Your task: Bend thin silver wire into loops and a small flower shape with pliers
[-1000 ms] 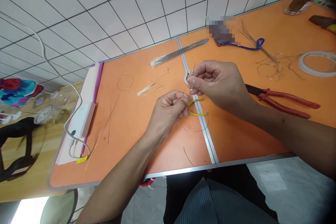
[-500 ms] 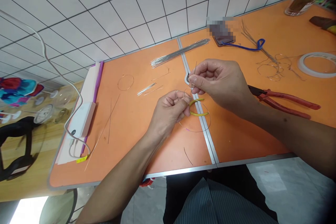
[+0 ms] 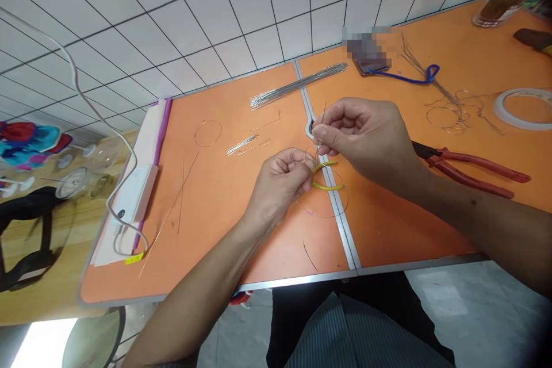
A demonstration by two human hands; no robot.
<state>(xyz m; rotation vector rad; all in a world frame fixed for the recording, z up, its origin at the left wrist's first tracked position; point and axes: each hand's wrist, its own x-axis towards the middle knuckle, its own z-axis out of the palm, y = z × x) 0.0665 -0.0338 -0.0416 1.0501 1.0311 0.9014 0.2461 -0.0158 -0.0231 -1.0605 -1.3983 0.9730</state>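
Observation:
My left hand (image 3: 287, 175) is closed in a pinch on a thin wire loop (image 3: 347, 198), whose ring hangs below and right of the fingers. Two curved yellow handles (image 3: 328, 187), like those of small pliers, come out beside its fingertips. Their other end is hidden, and I cannot tell whether the hand holds them or they lie on the table. Just above and to the right, my right hand (image 3: 356, 129) pinches a thin upright piece of wire (image 3: 325, 109) between thumb and forefinger. The fingertips of both hands are close together over the table's metal seam.
Red-handled pliers (image 3: 478, 175) lie by my right forearm on the orange table (image 3: 224, 230). Behind are a wire bundle (image 3: 297, 86), a phone-like device (image 3: 368, 60), tangled wires (image 3: 448, 118) and a tape roll (image 3: 500, 112). A white power bank (image 3: 135, 192) sits left.
The whole view has shifted slightly. Both hands keep nearly the same pose and grip on the wire.

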